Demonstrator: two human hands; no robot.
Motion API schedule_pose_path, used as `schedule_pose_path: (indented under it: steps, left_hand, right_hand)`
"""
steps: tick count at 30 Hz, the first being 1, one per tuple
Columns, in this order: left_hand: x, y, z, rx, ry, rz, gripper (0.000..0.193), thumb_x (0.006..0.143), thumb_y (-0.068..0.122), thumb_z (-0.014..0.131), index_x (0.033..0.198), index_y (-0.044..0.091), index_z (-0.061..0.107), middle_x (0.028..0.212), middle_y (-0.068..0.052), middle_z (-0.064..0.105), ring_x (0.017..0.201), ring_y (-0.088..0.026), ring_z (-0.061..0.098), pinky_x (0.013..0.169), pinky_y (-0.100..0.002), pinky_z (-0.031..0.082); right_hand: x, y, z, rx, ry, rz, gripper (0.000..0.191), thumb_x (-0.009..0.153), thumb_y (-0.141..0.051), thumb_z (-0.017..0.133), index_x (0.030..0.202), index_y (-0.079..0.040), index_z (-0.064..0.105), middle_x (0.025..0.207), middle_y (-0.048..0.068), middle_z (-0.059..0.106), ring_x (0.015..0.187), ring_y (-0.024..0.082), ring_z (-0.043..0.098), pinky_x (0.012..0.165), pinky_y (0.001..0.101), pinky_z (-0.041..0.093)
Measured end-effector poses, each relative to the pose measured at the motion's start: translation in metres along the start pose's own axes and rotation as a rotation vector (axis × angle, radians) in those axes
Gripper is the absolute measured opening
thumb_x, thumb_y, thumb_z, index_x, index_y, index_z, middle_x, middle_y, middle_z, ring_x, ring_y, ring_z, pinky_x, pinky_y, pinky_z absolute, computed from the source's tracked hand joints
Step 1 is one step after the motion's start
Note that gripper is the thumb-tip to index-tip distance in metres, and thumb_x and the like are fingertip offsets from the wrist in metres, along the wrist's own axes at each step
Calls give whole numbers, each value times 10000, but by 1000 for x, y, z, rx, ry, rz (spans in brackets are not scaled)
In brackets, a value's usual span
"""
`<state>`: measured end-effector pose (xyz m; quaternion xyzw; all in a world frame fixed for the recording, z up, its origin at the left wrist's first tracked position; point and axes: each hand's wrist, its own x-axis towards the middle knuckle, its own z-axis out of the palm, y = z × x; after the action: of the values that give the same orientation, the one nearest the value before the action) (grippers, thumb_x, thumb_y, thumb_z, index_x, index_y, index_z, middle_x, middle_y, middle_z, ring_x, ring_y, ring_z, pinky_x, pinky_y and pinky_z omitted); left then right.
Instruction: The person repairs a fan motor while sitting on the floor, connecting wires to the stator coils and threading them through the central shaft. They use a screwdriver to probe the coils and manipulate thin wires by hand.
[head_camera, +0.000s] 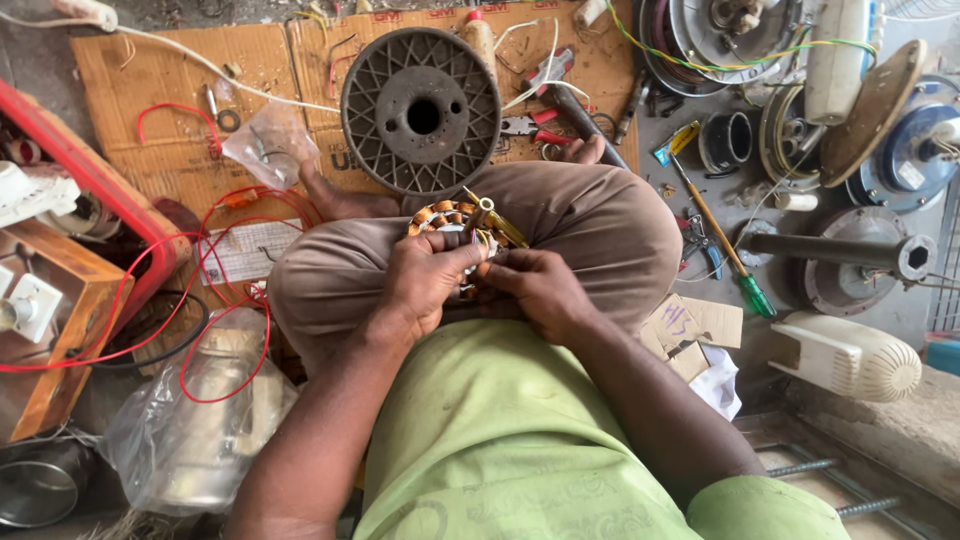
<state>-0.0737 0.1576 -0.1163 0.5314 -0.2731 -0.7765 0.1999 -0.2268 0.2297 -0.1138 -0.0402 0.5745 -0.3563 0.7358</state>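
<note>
Both hands on the motor winding in my lap.

My left hand (425, 275) grips the copper-wound stator (455, 225) on my knees, fingers closed around its rim; my right hand (540, 290) pinches at its near edge. I'd judge steady support matters most here. Farther off, a ribbed round cover (421, 110) lies on cardboard (180, 100).

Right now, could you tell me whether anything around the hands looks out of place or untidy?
Both the left hand and right hand rest on a copper-wound stator in the lap. Red wire sprawls in loose loops over the floor; tools lie scattered.
</note>
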Motion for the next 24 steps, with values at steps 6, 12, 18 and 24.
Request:
schedule_pose_path:
  steps: [6,12,18,24]
  left_hand:
    - [4,0,6,-60,76,-146,74,802,88,813,840,72,751,713,38,666,532,-16,503,457,-187,385]
    - [6,0,11,-257,70,-155,128,787,67,811,799,95,687,692,13,640,487,-46,446,388,-213,306]
    - [11,-11,24,-154,234,-59,99,805,31,785,812,15,687,756,-35,693,611,-129,627,547,-287,519]
    - [8,-11,19,-162,190,-36,131,813,70,791,935,59,744,884,-27,751,725,-105,687,653,-281,562]
  right_hand:
    - [-2,6,2,115,-1,30,249,956,-172,637,1107,22,680,988,120,771,829,230,777,750,347,645]
    - [-5,8,-6,304,-42,-44,145,959,-91,704,1028,36,699,927,127,745,758,235,730,710,382,634]
    - [4,11,-3,343,8,26,68,874,-25,709,928,1,676,845,119,732,720,236,738,669,395,643]
    - [5,12,-10,204,93,-103,173,855,53,738,896,-37,595,776,98,689,583,172,595,519,313,498]
